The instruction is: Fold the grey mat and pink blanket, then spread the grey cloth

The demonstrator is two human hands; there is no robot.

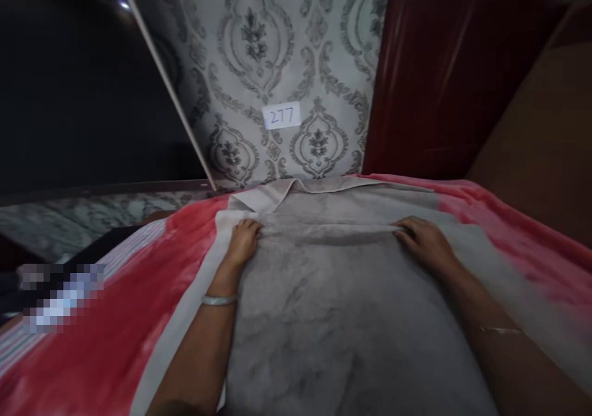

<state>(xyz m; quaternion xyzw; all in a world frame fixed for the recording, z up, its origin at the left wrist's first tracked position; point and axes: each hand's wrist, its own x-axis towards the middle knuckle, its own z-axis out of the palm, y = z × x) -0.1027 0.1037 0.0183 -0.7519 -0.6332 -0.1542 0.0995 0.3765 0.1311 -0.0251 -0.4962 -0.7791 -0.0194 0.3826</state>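
A large grey cloth lies spread out in front of me, with a lighter grey layer showing along its sides. Its far edge is partly turned over, baring a paler underside. A raised fold runs across it between my hands. My left hand has its fingers closed on the left end of this fold. At the fold's right end, my right hand pinches the same cloth between thumb and fingers. What kind of cloth article it is, I cannot tell.
Under the cloth is a red blanket, with striped fabric at its left edge. Behind are a patterned wall with a white label reading 277, a dark screen on the left and a dark red panel on the right.
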